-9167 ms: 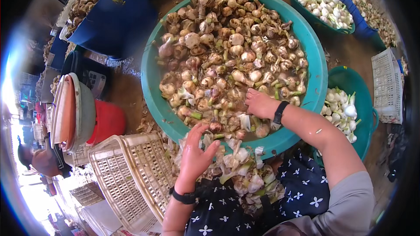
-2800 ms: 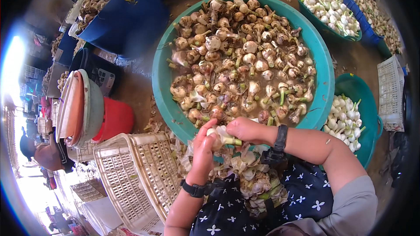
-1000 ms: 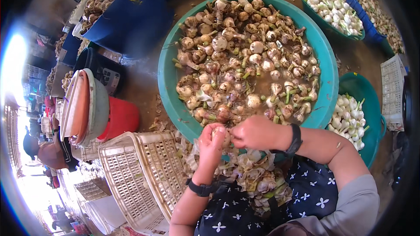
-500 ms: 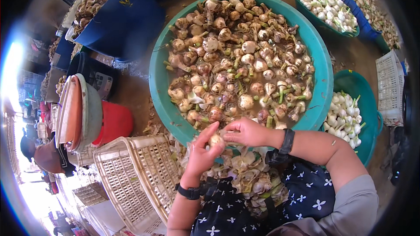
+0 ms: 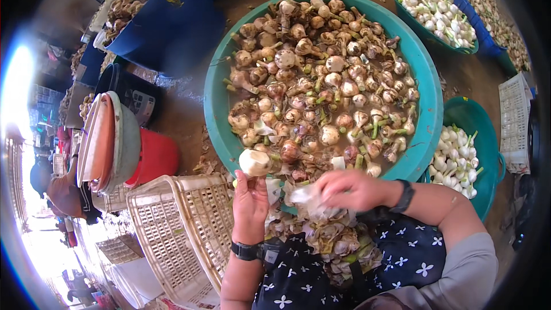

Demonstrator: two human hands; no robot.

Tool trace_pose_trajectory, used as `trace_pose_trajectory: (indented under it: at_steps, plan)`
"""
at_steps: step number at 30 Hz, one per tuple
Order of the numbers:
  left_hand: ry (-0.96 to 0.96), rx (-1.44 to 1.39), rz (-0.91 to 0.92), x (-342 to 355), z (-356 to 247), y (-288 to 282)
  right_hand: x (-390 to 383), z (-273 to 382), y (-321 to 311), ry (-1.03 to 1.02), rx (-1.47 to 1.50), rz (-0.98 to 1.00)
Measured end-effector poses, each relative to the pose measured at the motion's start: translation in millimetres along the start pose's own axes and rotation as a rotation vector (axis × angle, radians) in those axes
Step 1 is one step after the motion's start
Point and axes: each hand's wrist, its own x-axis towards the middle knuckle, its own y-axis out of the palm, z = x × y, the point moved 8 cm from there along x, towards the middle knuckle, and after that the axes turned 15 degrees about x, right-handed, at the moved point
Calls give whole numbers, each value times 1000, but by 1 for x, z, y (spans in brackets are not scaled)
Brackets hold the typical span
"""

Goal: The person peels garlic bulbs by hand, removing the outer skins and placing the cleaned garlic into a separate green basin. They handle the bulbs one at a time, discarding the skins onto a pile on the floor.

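Left grip (image 5: 251,204) clamped low on pale garlic bulb (image 5: 254,162), leaving its top exposed, by the near-left rim of the tub (image 5: 216,116); right hand (image 5: 354,188) above husk pile (image 5: 340,242), whitish skin (image 5: 307,196) at fingertips; blurred, cannot tell if pinched

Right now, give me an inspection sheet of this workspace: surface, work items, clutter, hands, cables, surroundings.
Surface: brown floor, scraps left of the large tub.
Work items: large teal tub of soiled garlic bulbs in murky water; one pale bulb in hand.
Clutter: garlic skins heaped at the lap.
Hands: left hand holds the pale bulb; right hand blurred, whitish peel at its fingertips, grip unclear.
Cables: nothing seen.
Surroundings: pale lattice crate and red bucket left; smaller green tub with whiter bulbs right.
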Motion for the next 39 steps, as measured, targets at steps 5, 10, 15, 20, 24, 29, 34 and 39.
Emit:
trace_pose_trajectory:
  at_steps: [5, 10, 15, 20, 24, 29, 34, 39]
  plan:
    - [-20, 28, -142, -2, 0, -22, -4, 7, 1, 160, 169, 54]
    - [247, 665, -103, -22, -16, 24, 19, 11, -5, 102, -379, -186]
    - [-31, 733, -80, -35, -7, 31, 53, -45, -20, 53, 75, -406]
    - [370, 892, 72, -37, -9, 68, 60, 32, 10, 10, -753, -149]
    - [23, 373, 146, -34, -20, 77, 64, 40, 19, -246, -608, -236]
    - [71, 460, 51, -46, -46, 83, 67, 40, 21, -99, -616, -208]
    - [-52, 352, 358, -71, -52, 112, 69, -12, 2, 95, 375, -356]
    - [-156, 1134, 432, -68, -53, 90, 47, 38, 22, -361, -301, -364]
